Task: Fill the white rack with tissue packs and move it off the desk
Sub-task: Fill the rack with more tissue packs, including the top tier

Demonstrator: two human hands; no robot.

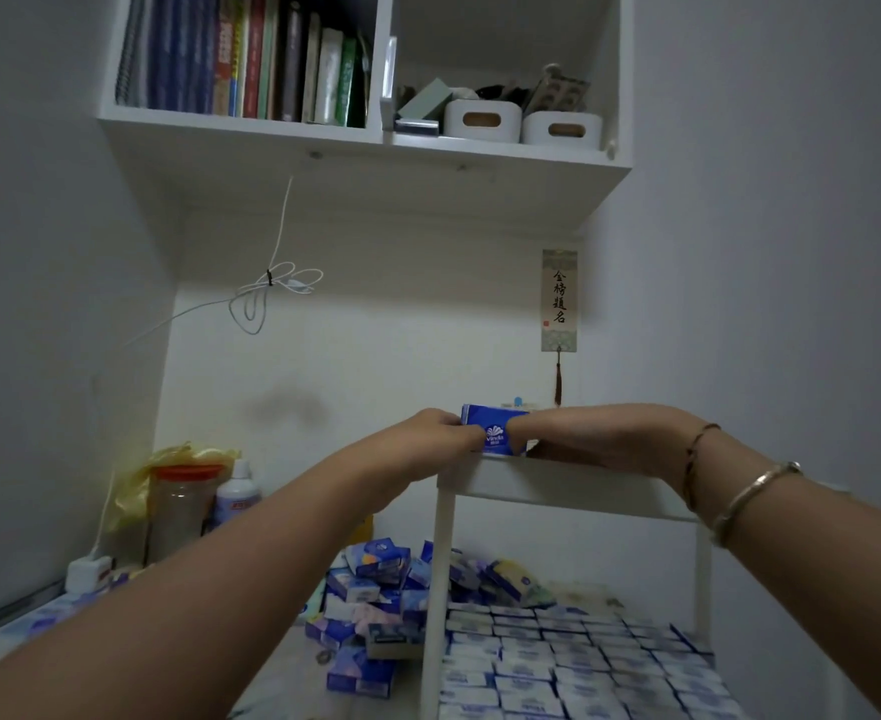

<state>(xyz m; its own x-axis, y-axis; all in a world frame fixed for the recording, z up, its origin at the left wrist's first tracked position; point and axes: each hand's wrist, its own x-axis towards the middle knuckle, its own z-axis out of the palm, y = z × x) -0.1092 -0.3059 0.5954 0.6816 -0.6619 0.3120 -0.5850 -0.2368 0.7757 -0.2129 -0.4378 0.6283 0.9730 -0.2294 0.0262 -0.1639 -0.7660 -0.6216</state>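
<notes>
The white rack stands on the desk at the right. Its lower shelf is packed with rows of tissue packs standing on edge. At the rack's top tier, a blue tissue pack is held upright between both hands. My left hand pinches its left side, and my right hand grips its right side, resting over the top tier's rim. Left of the rack, a loose pile of blue tissue packs lies on the desk. The inside of the top tier is hidden from this angle.
A clear jar with a red lid, a yellow bag and a white bottle stand at the desk's back left. A white plug sits near them. Overhead hangs a wall shelf with books and white bins, with a looped cable below it.
</notes>
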